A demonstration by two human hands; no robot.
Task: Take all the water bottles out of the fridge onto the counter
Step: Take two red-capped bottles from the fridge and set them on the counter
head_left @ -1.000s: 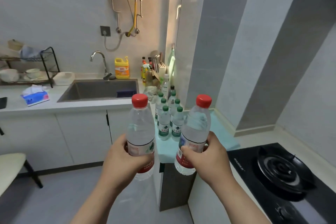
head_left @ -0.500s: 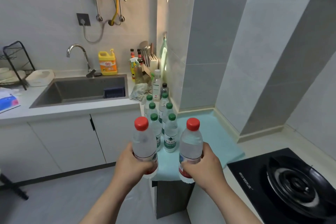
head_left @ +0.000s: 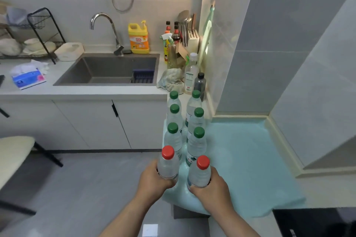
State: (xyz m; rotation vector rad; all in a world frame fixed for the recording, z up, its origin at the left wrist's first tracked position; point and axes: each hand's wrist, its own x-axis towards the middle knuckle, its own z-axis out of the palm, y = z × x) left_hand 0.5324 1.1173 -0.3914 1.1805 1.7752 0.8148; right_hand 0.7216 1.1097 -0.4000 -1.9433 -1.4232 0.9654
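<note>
My left hand [head_left: 154, 183] grips a clear red-capped water bottle [head_left: 168, 161] upright, at the near left edge of the light-blue mat [head_left: 250, 159] on the counter. My right hand [head_left: 211, 188] grips a second red-capped water bottle [head_left: 200, 172] upright beside it, over the mat's near edge. Whether either bottle's base touches the mat is hidden by my hands. Just beyond them stand several green-capped water bottles [head_left: 195, 140] in two rows running away from me. The fridge is out of view.
A grey sink [head_left: 107, 71] with a tap [head_left: 104, 23] lies at the left. Yellow detergent [head_left: 138, 38], sauce bottles, a knife block [head_left: 192, 38] and a rag [head_left: 170, 81] crowd the corner. A black hob [head_left: 316, 221] is at the lower right, a stool [head_left: 13, 152] at the left.
Both hands have moved forward and down with the red-capped bottles, bringing them to the mat right behind the green-capped rows. My view has tilted downward.
</note>
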